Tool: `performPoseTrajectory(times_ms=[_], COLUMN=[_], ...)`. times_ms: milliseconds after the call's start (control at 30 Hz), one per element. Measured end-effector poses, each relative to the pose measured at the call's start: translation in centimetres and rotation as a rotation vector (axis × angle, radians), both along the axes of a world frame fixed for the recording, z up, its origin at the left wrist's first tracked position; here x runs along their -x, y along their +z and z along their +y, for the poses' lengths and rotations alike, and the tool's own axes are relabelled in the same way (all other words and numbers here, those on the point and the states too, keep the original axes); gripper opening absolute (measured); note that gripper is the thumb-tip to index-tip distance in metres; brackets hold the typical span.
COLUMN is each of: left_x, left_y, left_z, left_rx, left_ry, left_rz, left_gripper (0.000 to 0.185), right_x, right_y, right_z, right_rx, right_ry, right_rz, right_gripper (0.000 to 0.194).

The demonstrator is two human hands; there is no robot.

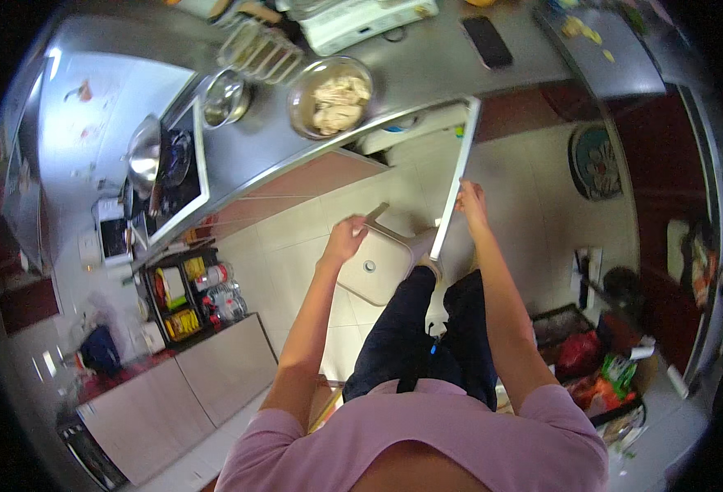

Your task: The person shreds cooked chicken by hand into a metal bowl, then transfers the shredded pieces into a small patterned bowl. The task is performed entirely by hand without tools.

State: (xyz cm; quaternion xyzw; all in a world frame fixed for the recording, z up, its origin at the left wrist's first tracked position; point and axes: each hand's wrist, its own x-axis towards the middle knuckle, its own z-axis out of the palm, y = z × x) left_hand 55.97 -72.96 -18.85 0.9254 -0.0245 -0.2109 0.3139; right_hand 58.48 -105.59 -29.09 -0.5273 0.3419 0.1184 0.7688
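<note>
My right hand (472, 200) is at the edge of an opened cabinet door (457, 178) below the counter, its fingers touching or gripping that edge. My left hand (346, 237) hangs with bent fingers above a beige plastic stool (380, 270) on the tiled floor; nothing shows in it. Part of the cabinet's inside can be seen behind the door. On the steel counter (269, 138) above stand a bowl of pale food pieces (340, 104) and, to its left, a metal bowl (225, 98).
A wok (146, 154) rests on the stove at the left. A plastic rack (260, 52), a white appliance (361, 21) and a phone (487, 42) lie along the counter. Bottles (226, 301) stand at the lower left. Crates of bagged goods (601, 393) are at the lower right.
</note>
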Motion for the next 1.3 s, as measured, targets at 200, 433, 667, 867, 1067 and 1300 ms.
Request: performPoseTrajectory(times_ms=[200,433,667,867,1067,1300], left_x=[-10.1,-20.1,-29.7,-37.2,-40.3,-41.1], left_y=[-12.7,-22.0,-27.2,-30.0,-31.5,-30.6], left_z=[-7.2,-14.7,-18.7,-19.9,-22.8,-23.8], left_rx=[0.142,0.222,-0.066,-0.474,-0.571,-0.88], left_ry=[0.092,0.235,0.061,-0.287,-0.366,-0.454], left_rz=[-0.019,-0.047,-0.56,-0.94,-0.928,-0.898], left_gripper=[0.028,0.023,0.035,0.047,0.048,0.05], right_x=[2.8,2.9,2.5,3.1,3.2,3.3], right_y=[1.2,3.4,3.0,2.7,3.1,3.7], right_z=[-5.2,-13.9,-17.6,-16.8,-16.5,-15.8], right_rx=[0.623,0.8,0.71,0.643,0.671,0.764], right_ry=[-0.181,-0.164,-0.11,-0.162,-0.21,-0.197], right_rz=[-0.016,-0.198,-0.268,-0.308,-0.339,-0.328], right_gripper=[0.051,0.043,0.045,0.05,0.051,0.053])
